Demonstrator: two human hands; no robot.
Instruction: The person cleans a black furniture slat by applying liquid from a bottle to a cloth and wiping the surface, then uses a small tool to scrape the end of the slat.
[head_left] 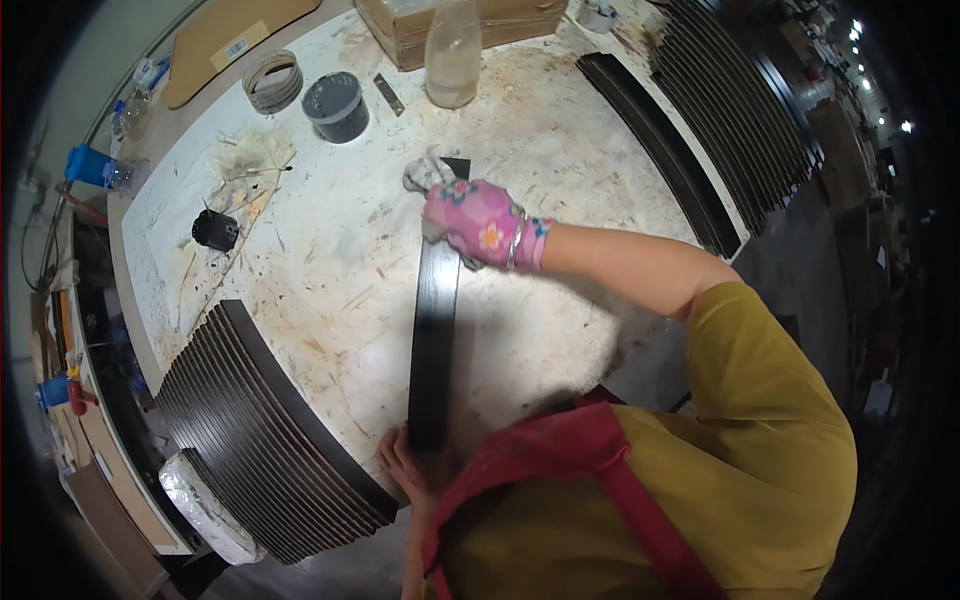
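A long, flat black slat (434, 320) lies on the worktable, running from the middle toward my body, with a sheen on its upper half. My right hand (485, 225), in a pink flowered glove, is closed on a stained grey-white rag (426, 173) and presses it onto the slat near its far end. At the near end my bare left hand (402, 468) grips the slat by its left edge; some of its fingers are hidden.
Stacked dark slats stand at the left (270, 440) and far right (735, 110). A dark slat (660, 150) lies beside the right stack. Toward the back are a grey tub (336, 108), tape rolls (272, 83), a bottle (453, 60) and a cardboard box (520, 22). A black cup (214, 230) stands left.
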